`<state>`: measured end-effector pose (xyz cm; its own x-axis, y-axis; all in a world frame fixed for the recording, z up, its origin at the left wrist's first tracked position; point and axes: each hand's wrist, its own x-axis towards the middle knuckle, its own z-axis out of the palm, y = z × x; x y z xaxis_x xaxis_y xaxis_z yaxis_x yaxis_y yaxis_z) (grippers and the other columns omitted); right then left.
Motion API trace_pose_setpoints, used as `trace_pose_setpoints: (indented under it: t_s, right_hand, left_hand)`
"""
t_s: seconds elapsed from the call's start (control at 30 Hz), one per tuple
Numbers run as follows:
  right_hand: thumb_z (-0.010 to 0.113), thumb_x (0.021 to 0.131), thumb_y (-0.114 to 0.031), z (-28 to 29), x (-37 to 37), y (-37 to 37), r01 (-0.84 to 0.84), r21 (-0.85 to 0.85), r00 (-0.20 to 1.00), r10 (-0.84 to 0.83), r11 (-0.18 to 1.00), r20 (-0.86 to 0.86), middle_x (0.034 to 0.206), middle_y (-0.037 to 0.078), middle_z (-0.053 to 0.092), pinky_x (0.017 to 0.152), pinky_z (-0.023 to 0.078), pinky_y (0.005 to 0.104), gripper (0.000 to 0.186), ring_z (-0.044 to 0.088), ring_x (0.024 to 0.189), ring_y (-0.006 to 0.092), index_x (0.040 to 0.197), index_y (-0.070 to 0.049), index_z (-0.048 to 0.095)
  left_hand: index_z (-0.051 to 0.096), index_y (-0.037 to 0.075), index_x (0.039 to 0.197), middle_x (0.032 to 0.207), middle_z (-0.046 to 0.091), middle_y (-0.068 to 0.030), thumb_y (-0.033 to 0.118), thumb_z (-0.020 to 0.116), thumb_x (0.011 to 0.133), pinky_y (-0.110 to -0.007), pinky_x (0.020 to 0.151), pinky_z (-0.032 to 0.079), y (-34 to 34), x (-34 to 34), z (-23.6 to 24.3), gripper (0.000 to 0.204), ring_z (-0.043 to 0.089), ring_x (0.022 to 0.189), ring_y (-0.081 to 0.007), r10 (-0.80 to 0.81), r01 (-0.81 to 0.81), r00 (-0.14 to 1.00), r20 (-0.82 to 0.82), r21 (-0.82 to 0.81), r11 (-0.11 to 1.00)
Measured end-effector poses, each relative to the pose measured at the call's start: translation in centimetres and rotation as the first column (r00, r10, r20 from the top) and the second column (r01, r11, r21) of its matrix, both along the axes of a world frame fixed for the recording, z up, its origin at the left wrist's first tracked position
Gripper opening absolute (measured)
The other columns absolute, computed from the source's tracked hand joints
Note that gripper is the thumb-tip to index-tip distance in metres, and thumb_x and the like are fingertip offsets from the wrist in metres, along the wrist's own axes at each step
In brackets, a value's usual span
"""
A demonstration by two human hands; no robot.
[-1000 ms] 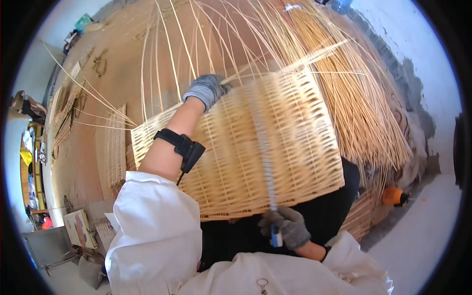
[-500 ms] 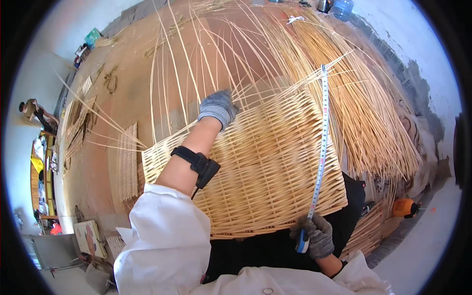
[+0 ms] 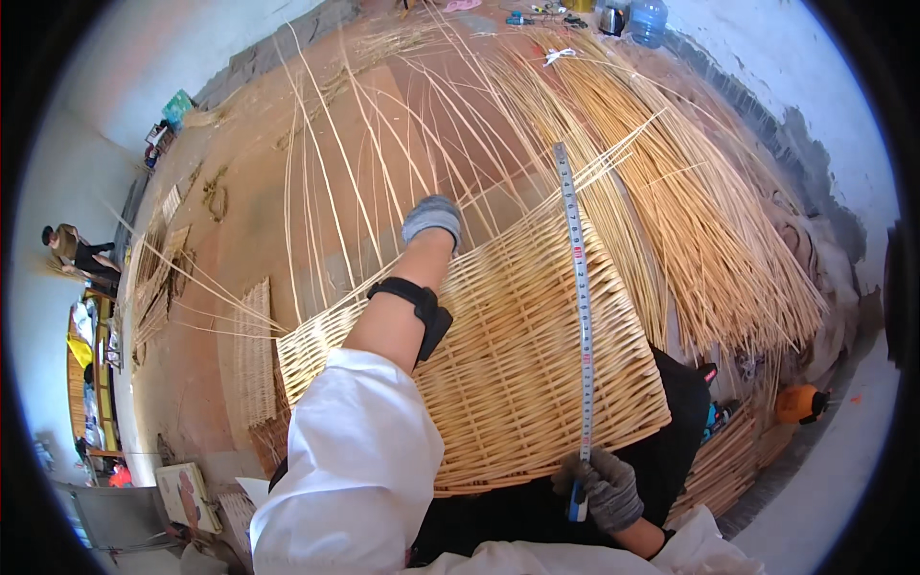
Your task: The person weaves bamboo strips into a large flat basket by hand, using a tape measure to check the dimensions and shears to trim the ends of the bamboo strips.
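A woven wicker panel (image 3: 498, 355) lies tilted across my lap, its long loose rods fanning out from the far edge. My left hand (image 3: 433, 222), in a grey glove, is closed at that far edge; its fingertips are hidden behind the back of the hand. In my gloved right hand (image 3: 611, 491), at the panel's near right edge, is a blue-cased tape measure (image 3: 582, 326). Its blade runs out across the right part of the weave and ends just past the far edge.
A big heap of loose wicker rods (image 3: 680, 230) lies to the right. Woven pieces (image 3: 251, 355) rest on the floor at left. An orange container (image 3: 800, 404) stands at the right, a large water bottle (image 3: 649, 21) at the back. Another person (image 3: 79, 251) is at far left.
The tape blade has shifted left across the panel and stands more upright. My right hand has moved slightly left and nearer to me. My left hand stays at the far edge.
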<state>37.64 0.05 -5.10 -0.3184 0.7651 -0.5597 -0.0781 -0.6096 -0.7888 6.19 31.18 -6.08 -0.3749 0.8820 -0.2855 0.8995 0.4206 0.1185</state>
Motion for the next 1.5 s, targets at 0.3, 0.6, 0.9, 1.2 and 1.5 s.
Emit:
trace_pose_setpoints:
  t_s: [0.3, 0.6, 0.9, 1.2, 1.5]
  right_hand:
    - [0.058, 0.086, -0.017, 0.6, -0.5, -0.3, -0.139, -0.227, 0.990, 0.142, 0.964, -0.002, 0.074, 0.013, 0.064, 0.056, 0.052, 0.0287, 0.022, 0.062, 0.061, 0.0187, 0.095, 0.004, 0.058]
    - [0.059, 0.084, -0.019, 1.1, -4.8, -2.8, -0.263, -0.433, 0.962, 0.200, 0.862, -0.186, 0.077, 0.016, 0.064, 0.052, 0.051, 0.0297, 0.025, 0.063, 0.058, 0.0214, 0.095, 0.004, 0.057]
    - [0.054, 0.084, -0.007, -0.8, -6.8, -4.6, -0.194, -0.364, 0.976, 0.140, 0.911, -0.169, 0.081, 0.009, 0.063, 0.053, 0.050, 0.0272, 0.024, 0.060, 0.059, 0.0172, 0.105, 0.002, 0.054]
    - [0.052, 0.087, -0.010, -1.4, -7.3, -5.2, -0.169, -0.255, 0.985, 0.153, 0.952, -0.083, 0.089, 0.012, 0.065, 0.057, 0.052, 0.0276, 0.026, 0.062, 0.062, 0.0160, 0.109, 0.004, 0.053]
    - [0.053, 0.086, -0.009, -1.5, -6.9, -4.7, -0.245, -0.375, 0.965, 0.188, 0.894, -0.182, 0.089, 0.009, 0.063, 0.061, 0.050, 0.0261, 0.025, 0.060, 0.065, 0.0160, 0.108, 0.002, 0.056]
  left_hand:
    - [0.062, -0.001, 0.099, 0.084, 0.065, -0.0117, 0.037, 0.064, 0.080, -0.034, 0.070, 0.049, -9.2, -3.5, 5.8, 0.043, 0.060, 0.072, -0.0214, -0.172, -0.301, 0.571, 0.803, 0.399, 0.866]
    - [0.059, 0.006, 0.104, 0.100, 0.061, -0.0197, 0.035, 0.063, 0.075, -0.037, 0.082, 0.046, -8.2, -4.9, 0.4, 0.042, 0.058, 0.093, -0.0346, -0.425, 0.391, 0.868, 0.259, 0.174, 0.904]
    - [0.058, 0.009, 0.109, 0.104, 0.062, -0.0103, 0.010, 0.065, 0.075, -0.033, 0.088, 0.045, -8.9, -3.4, -0.1, 0.034, 0.058, 0.098, -0.0249, -0.427, 0.405, 0.902, 0.064, 0.214, 0.889]
    - [0.055, 0.009, 0.115, 0.107, 0.061, -0.0112, 0.014, 0.067, 0.075, -0.034, 0.087, 0.046, -9.0, -3.3, 0.6, 0.042, 0.058, 0.098, -0.0271, -0.436, 0.420, 0.899, 0.039, 0.201, 0.885]
    - [0.050, 0.008, 0.121, 0.112, 0.058, -0.0159, 0.020, 0.059, 0.080, -0.036, 0.092, 0.043, -9.0, -3.5, 1.0, 0.043, 0.054, 0.104, -0.0319, -0.480, 0.460, 0.874, 0.078, 0.189, 0.868]
